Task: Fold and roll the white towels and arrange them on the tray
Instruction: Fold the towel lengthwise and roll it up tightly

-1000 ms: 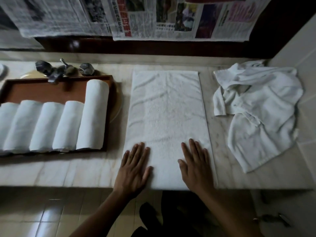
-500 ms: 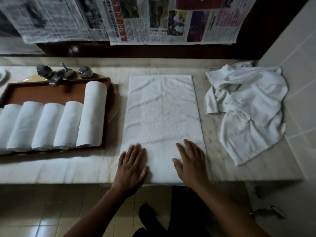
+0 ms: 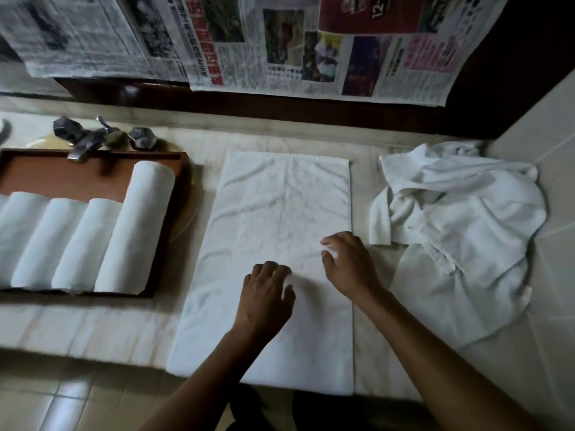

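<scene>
A bare strip of counter is lying open to us along the near edge, in front of the tray. A narrow lane is running between the flat towel and the crumpled towel heap. Rolled towels are filling the tray's near part, and the faucet is overhanging its bare far part. The tiled wall is closing us in on the right, and hanging newspaper is closing off the back.
</scene>
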Demonstrator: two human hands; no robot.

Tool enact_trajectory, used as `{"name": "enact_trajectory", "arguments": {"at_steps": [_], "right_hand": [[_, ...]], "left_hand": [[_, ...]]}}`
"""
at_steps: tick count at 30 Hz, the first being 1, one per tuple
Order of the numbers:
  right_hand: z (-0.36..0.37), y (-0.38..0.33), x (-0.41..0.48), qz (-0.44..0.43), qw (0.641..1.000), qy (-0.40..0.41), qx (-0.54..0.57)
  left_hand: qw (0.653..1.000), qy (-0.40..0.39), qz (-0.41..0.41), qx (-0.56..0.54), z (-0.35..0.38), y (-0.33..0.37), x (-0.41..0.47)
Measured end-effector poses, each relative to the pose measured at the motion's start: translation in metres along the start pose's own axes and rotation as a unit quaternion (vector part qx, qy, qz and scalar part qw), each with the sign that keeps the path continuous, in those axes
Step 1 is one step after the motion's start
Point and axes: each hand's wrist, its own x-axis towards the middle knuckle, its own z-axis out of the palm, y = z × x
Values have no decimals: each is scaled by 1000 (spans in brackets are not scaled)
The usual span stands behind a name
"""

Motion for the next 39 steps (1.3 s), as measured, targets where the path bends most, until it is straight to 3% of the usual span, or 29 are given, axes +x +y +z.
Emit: {"name": "enact_trajectory", "arguments": {"at_steps": [7, 13, 18, 23, 28, 32, 35, 39], "right_hand": [[-23, 38, 114, 26, 1000, 11, 0], [-30, 66, 209, 73, 996, 35, -48], [-31, 81, 243, 43, 994, -23, -99], [-45, 80, 259, 74, 995, -59, -29], [-69, 79, 261, 87, 992, -26, 90], [-77, 78, 259, 127, 972, -33, 195], [-85, 78, 257, 152, 930, -73, 327], [-87, 69, 252, 97, 934, -84, 334]], "left_hand": [[995, -1, -19, -95, 33, 63, 48], [998, -7, -50, -28, 58, 85, 76], [997, 22, -65, 34, 73, 96, 82], [992, 6, -96, 82, 76, 111, 88], [990, -17, -116, 82, 75, 123, 95], [989, -35, -140, 1, 61, 129, 98], [976, -42, -162, -137, 36, 121, 99], [940, -37, -212, -265, -2, 99, 94]]}}
